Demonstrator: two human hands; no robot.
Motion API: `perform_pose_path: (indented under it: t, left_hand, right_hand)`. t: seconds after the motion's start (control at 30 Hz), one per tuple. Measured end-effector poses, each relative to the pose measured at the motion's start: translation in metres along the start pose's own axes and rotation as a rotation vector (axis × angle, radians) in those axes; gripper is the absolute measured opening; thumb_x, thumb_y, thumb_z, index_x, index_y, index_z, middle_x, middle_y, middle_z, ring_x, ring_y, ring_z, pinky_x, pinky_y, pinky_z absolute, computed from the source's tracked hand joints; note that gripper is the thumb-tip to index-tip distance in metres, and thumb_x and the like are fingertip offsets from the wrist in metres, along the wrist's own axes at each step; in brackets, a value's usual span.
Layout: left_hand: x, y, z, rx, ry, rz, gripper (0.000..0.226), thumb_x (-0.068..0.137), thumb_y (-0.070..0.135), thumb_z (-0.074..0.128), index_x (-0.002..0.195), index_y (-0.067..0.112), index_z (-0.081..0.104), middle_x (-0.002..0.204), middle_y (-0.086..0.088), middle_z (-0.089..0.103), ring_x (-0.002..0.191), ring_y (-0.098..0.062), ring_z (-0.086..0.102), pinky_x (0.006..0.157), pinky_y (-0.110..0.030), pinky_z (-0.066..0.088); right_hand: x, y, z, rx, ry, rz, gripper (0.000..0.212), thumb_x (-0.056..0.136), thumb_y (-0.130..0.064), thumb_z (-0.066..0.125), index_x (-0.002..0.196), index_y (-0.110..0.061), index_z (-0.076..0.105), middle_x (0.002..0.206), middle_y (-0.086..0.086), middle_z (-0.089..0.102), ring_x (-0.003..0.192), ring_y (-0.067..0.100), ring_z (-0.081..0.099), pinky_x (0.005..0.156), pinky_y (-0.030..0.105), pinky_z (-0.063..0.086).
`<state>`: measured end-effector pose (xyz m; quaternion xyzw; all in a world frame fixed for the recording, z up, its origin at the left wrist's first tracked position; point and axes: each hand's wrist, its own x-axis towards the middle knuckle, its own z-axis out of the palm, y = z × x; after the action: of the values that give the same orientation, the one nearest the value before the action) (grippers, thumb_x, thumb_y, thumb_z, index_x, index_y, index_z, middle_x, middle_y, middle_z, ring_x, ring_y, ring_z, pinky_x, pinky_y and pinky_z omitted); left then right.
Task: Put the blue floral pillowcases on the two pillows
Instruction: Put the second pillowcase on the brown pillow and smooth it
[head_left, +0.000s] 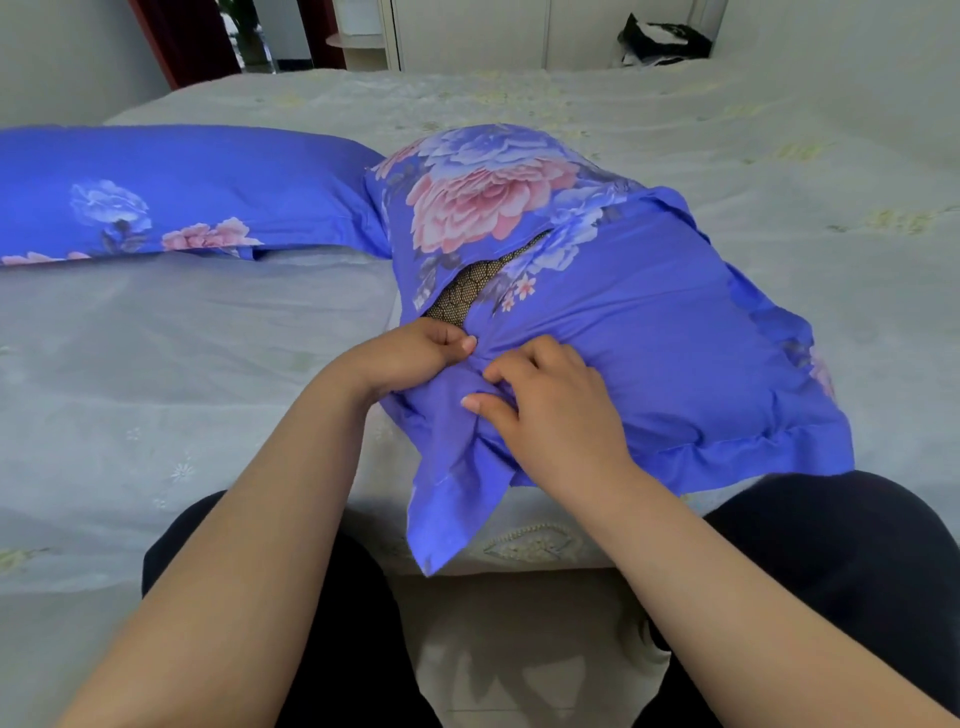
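Left hand (415, 353), fingers curled, pinching a fold of blue fabric at the near end of the envelope opening; right hand (550, 410), just beside it, fingers bent and gripping the bunched near corner of the second pillowcase (675, 332). Directly beyond the left hand, a slit in the cover exposes the dark netted pillow (467, 291) inside, so the closure is judged unfinished. A loose flap (452, 499) hangs below the hands over the edge of the bed (208, 364). To do this step well: hold the outer edge taut with one hand, tuck the inner flap over the pillow's end with the other, then work away from the body along the slit until no netting shows. Far to the left of the hands lies the first covered pillow (171, 192), apparently complete.
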<state>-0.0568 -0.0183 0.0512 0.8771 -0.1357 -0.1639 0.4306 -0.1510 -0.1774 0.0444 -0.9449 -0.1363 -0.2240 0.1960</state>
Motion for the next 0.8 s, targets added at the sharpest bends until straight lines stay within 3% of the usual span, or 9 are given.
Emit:
perform_pose_path:
  t: [0.07, 0.13, 0.2, 0.27, 0.4, 0.5, 0.6, 0.7, 0.8]
  left_hand:
    - [-0.001, 0.004, 0.003, 0.144, 0.145, 0.025, 0.03, 0.096, 0.03, 0.05, 0.071, 0.013, 0.05, 0.063, 0.0, 0.041, 0.06, -0.015, 0.035, 0.06, -0.029, 0.031]
    - [-0.015, 0.006, 0.011, 0.207, 0.449, 0.084, 0.023, 0.094, 0.03, 0.052, 0.075, 0.017, 0.054, 0.068, 0.002, 0.052, 0.066, -0.015, 0.047, 0.064, -0.028, 0.036]
    - [-0.04, 0.007, 0.022, 0.165, 0.784, 0.152, 0.016, 0.093, 0.031, 0.054, 0.08, 0.021, 0.054, 0.079, 0.003, 0.058, 0.071, -0.013, 0.051, 0.065, -0.025, 0.038]
    - [-0.066, 0.004, 0.032, 0.059, 0.94, 0.159, 0.018, 0.092, 0.033, 0.055, 0.078, 0.022, 0.052, 0.077, 0.005, 0.059, 0.068, -0.01, 0.052, 0.062, -0.021, 0.039]
    - [-0.102, -0.009, 0.063, -0.207, 0.93, 0.094, 0.016, 0.089, 0.021, 0.06, 0.082, 0.035, 0.054, 0.081, 0.016, 0.062, 0.073, 0.004, 0.058, 0.063, -0.005, 0.039]
    - [-0.103, -0.014, 0.078, -0.356, 0.911, 0.147, 0.028, 0.083, 0.009, 0.065, 0.09, 0.035, 0.058, 0.091, 0.019, 0.065, 0.086, 0.003, 0.062, 0.073, -0.008, 0.044]
    - [-0.093, -0.019, 0.078, -0.312, 0.975, 0.231, 0.024, 0.082, 0.007, 0.065, 0.083, 0.031, 0.062, 0.095, 0.02, 0.065, 0.093, 0.0, 0.061, 0.079, -0.014, 0.047]
    - [-0.087, -0.017, 0.075, -0.35, 0.897, 0.235, 0.023, 0.088, 0.012, 0.055, 0.079, 0.033, 0.061, 0.083, 0.025, 0.065, 0.08, 0.004, 0.06, 0.072, -0.01, 0.043]
    - [-0.082, -0.021, 0.062, -0.279, 0.717, 0.286, 0.021, 0.091, 0.025, 0.046, 0.072, 0.022, 0.056, 0.063, 0.016, 0.056, 0.06, 0.001, 0.047, 0.058, -0.014, 0.038]
  right_hand:
    - [-0.003, -0.001, 0.007, -0.071, 0.098, -0.048, 0.034, 0.083, -0.047, 0.048, 0.078, -0.018, 0.064, 0.077, 0.003, 0.058, 0.066, 0.028, 0.058, 0.054, 0.031, 0.045]
    - [-0.002, -0.003, 0.008, -0.134, 0.174, -0.082, 0.034, 0.087, -0.042, 0.042, 0.073, -0.018, 0.061, 0.067, 0.001, 0.056, 0.053, 0.025, 0.056, 0.042, 0.025, 0.037]
    - [0.0, -0.006, 0.005, -0.143, 0.218, -0.132, 0.032, 0.089, -0.04, 0.043, 0.074, -0.018, 0.061, 0.067, 0.0, 0.057, 0.054, 0.024, 0.057, 0.041, 0.025, 0.036]
    - [0.002, -0.01, 0.001, -0.083, 0.228, -0.2, 0.029, 0.089, -0.037, 0.048, 0.076, -0.016, 0.063, 0.076, 0.0, 0.06, 0.065, 0.024, 0.058, 0.047, 0.027, 0.042]
    - [0.005, -0.016, -0.003, 0.076, 0.256, -0.205, 0.023, 0.086, -0.032, 0.058, 0.076, -0.013, 0.065, 0.086, 0.003, 0.059, 0.073, 0.025, 0.057, 0.052, 0.028, 0.044]
    - [0.004, -0.017, -0.003, 0.086, 0.281, -0.173, 0.022, 0.086, -0.031, 0.057, 0.075, -0.014, 0.066, 0.077, 0.001, 0.06, 0.065, 0.024, 0.058, 0.05, 0.027, 0.042]
    - [0.001, -0.019, -0.003, 0.062, 0.288, -0.153, 0.02, 0.085, -0.031, 0.058, 0.073, -0.016, 0.066, 0.066, -0.001, 0.062, 0.057, 0.023, 0.059, 0.046, 0.026, 0.045]
    - [-0.003, -0.018, -0.008, 0.083, 0.236, -0.086, 0.025, 0.087, -0.036, 0.054, 0.074, -0.018, 0.064, 0.063, -0.002, 0.063, 0.057, 0.022, 0.059, 0.047, 0.028, 0.044]
    - [-0.004, -0.014, -0.015, 0.133, 0.123, -0.044, 0.025, 0.089, -0.037, 0.056, 0.077, -0.016, 0.064, 0.066, -0.001, 0.063, 0.062, 0.023, 0.057, 0.053, 0.029, 0.04]
